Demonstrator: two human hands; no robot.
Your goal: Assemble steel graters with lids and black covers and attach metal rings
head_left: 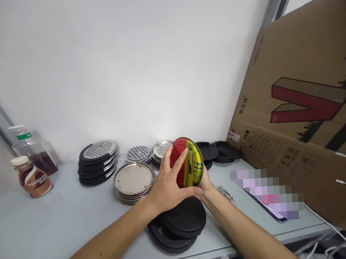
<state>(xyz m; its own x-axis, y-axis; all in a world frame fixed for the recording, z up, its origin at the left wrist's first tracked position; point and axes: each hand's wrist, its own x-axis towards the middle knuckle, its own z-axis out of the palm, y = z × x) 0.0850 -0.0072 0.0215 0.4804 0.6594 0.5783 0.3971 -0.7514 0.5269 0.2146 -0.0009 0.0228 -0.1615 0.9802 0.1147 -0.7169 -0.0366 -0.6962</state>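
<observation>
A round tin disc [196,165], its face printed red and yellow, is held tilted up above the table. My left hand [172,181] grips it, fingers spread over the red part and thumb along the lower edge. Behind the disc's lower right side my right hand [206,182] supports it; most of its fingers are hidden. Just below lie stacked black round discs [186,218]. To the left is a stack of shallow metal discs [134,178]. Perforated metal discs [161,149] and another perforated disc [138,153] lie behind.
At the back left stand black-rimmed perforated discs [100,150] in a stack. A Nescafé bottle [33,179] and a jug of dark liquid [43,163] are at far left. More black discs [225,150], small metal pieces [224,192], a blurred flat object [265,196] and a cardboard box [303,145] are right.
</observation>
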